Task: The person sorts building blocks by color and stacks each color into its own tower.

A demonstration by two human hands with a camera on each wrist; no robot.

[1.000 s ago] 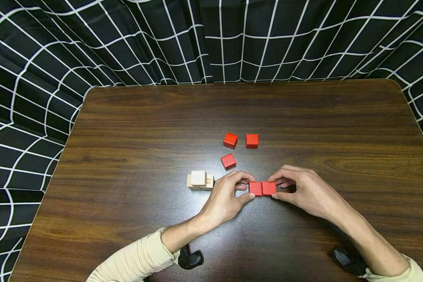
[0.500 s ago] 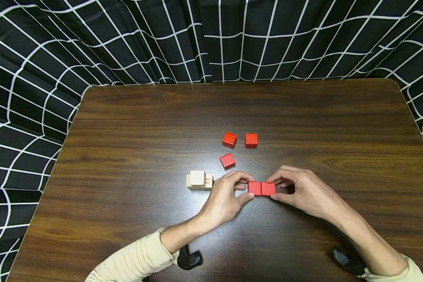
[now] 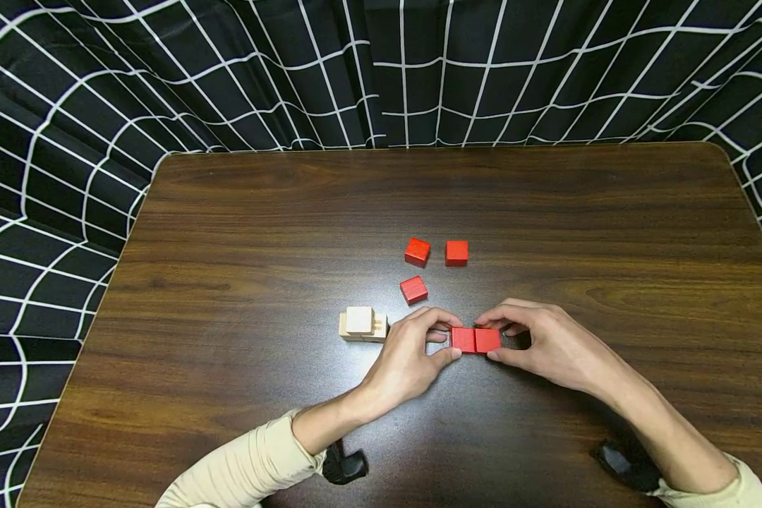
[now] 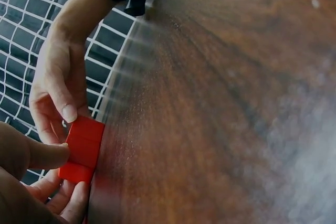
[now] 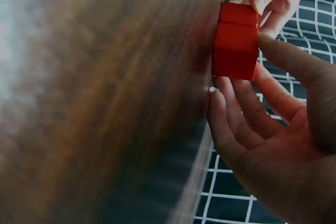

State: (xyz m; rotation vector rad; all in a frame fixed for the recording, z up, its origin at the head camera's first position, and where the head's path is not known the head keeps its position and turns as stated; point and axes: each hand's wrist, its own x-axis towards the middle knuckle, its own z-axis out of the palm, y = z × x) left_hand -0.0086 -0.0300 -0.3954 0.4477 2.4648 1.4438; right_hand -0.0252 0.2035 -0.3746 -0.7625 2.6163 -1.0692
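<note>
Two red cubes lie side by side on the wooden table, their faces meeting at a narrow seam. My left hand [image 3: 408, 353] pinches the left red cube [image 3: 463, 340] between thumb and fingers, front and back. On the other side, my right hand [image 3: 546, 346] pinches the right red cube [image 3: 487, 341] the same way, thumb at its near face and index finger behind. The right wrist view shows that right cube [image 5: 235, 51] close up, with the thumb and fingertips at its sides. Behind the left hand is a small stack of pale wooden blocks [image 3: 360, 321].
Three loose red cubes lie beyond the hands: one nearer [image 3: 414, 289], one farther left [image 3: 417, 252] and one farther right [image 3: 456, 252]. The brown wooden table [image 3: 260, 233] ends at a black curtain with white grid lines [image 3: 444, 77].
My right fingertips have slid slightly left along the right cube. The left hand and the loose cubes hold their places; the head view has shifted a little.
</note>
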